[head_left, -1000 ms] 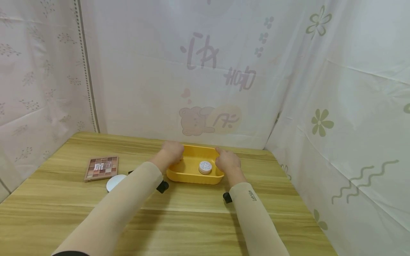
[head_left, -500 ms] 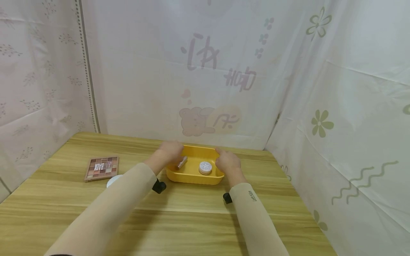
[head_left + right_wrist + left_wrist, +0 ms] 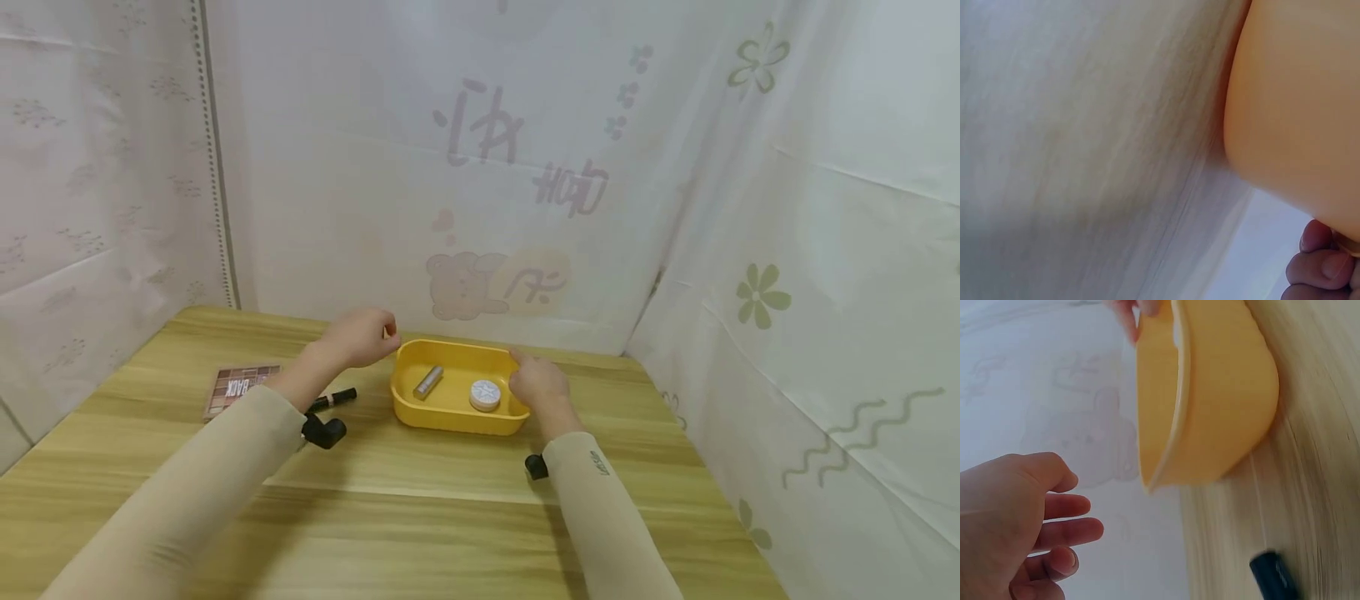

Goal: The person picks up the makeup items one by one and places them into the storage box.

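In the head view a yellow basket (image 3: 457, 422) stands on the wooden table, holding a silver tube (image 3: 428, 382) at its left and a round patterned case (image 3: 485, 395) at its right. My left hand (image 3: 362, 337) hovers just outside the basket's left end, empty; the left wrist view shows that hand (image 3: 1029, 525) with fingers loosely bent, apart from the basket (image 3: 1222, 394). My right hand (image 3: 538, 383) grips the basket's right end rim. Its curled fingers (image 3: 1322, 269) show at the basket's edge in the right wrist view.
Left of the basket lies a black tube (image 3: 333, 400), near the left wrist. An eyeshadow palette (image 3: 232, 387) farther left is partly covered by the left sleeve. Patterned curtains (image 3: 337, 167) hang behind the table and along both sides.
My left hand has let go of the silver tube, which now lies inside the basket, and has moved out to the left. The black tube has come into view. My right hand keeps its grip.
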A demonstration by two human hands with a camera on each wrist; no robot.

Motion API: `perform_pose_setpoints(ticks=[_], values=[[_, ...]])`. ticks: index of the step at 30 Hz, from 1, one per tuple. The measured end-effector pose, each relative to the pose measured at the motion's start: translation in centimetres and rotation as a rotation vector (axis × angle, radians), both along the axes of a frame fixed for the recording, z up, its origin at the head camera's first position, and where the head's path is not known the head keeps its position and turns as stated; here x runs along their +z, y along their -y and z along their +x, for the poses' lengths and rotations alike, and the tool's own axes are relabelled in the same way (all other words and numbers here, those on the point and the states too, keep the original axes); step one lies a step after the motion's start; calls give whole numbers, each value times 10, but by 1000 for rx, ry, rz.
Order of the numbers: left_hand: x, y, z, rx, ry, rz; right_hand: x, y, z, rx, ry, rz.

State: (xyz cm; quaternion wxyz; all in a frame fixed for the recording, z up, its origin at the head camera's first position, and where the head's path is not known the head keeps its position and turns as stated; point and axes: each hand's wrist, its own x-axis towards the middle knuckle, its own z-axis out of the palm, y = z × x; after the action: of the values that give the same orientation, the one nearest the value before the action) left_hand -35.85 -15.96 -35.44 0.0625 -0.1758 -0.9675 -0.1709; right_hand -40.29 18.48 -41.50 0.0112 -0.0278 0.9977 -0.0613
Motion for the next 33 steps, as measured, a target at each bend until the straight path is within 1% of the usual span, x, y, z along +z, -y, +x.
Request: perform_pose_setpoints(ticks=[5, 8, 11, 17, 23, 25, 29, 33], values=[[0, 19, 2, 23, -19, 39, 0, 0, 0, 6, -3, 5], [3, 28, 4, 38, -31, 53, 1, 0, 0, 14, -1, 5], [7, 34, 7, 51, -32, 66, 4, 1, 1, 27, -4, 33], [12, 39, 11, 75, -37, 61, 6, 0, 2, 38, 0, 83], [13, 39, 13, 84, -42, 60, 7, -2, 3, 26, -8, 99], [14, 39, 14, 87, -42, 63, 7, -2, 3, 19, -1, 93], [14, 41, 15, 89, -40, 66, 7, -5, 2, 28, 0, 60], [13, 44, 14, 92, -44, 70, 5, -12, 1, 27, 28, -50]])
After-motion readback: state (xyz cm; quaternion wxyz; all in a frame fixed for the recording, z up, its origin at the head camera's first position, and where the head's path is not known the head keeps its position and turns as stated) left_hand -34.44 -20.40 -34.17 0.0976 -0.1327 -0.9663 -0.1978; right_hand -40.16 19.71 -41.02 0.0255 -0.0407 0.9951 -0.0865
